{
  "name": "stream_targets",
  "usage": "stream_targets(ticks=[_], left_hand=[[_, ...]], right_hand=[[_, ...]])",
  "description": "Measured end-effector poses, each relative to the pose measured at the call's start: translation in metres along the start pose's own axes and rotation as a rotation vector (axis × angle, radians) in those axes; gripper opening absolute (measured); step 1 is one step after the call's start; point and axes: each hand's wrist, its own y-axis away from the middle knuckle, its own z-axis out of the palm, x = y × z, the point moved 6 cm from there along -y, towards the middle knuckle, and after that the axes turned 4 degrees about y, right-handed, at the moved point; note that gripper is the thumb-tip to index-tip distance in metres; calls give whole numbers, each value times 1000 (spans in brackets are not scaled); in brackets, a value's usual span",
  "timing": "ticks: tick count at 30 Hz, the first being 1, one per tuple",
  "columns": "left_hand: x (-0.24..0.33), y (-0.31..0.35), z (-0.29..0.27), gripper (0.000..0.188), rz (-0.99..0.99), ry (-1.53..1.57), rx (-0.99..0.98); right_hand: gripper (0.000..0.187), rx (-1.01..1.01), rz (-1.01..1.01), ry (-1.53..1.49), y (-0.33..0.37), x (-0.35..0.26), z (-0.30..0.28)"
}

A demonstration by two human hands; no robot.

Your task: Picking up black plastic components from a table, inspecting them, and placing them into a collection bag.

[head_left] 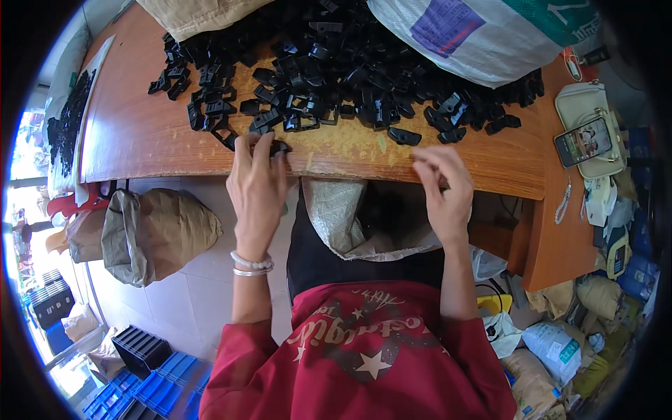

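A: Where exactly do the black plastic parts lie?

B: They lie on the wooden table, in a loose, wide heap over its far half; some pieces are scattered nearer to its front edge, the one by the person.

A: And the left hand; what are its fingers doing?

B: This hand is above the table's front edge, left of its middle; the fingers are bent downward, rather close together, and one dark part is beside their tips, on the table; whether they pinch it or only touch it, I cannot tell; pale bracelets are around the wrist.

A: What about the right hand?

B: It is also at the table's front edge, but right of the middle; its fingers are curved, and the thumb stands apart from the forefinger, with a gap between.

A: Which other things are there?

B: A white woven sack hangs open below the table's front edge; a phone and a cream bag are at the table's right side; a brown paper sack is below its left part.
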Motion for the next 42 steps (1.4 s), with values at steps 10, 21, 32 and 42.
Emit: stream_targets(ticks=[10,21,32,42], left_hand=[[22,1,21,20,-235,665,-83],[52,13,54,35,-493,1344,-597],[74,7,30,35,-157,1054,-424],[19,1,11,38,5,415,-68]], right_hand=[[20,125,-181,397,-7,1,19],[23,44,-247,-167,7,-34,17],[33,-62,-2,-425,16,-18,29],[22,-356,-182,-169,11,-13,9]])
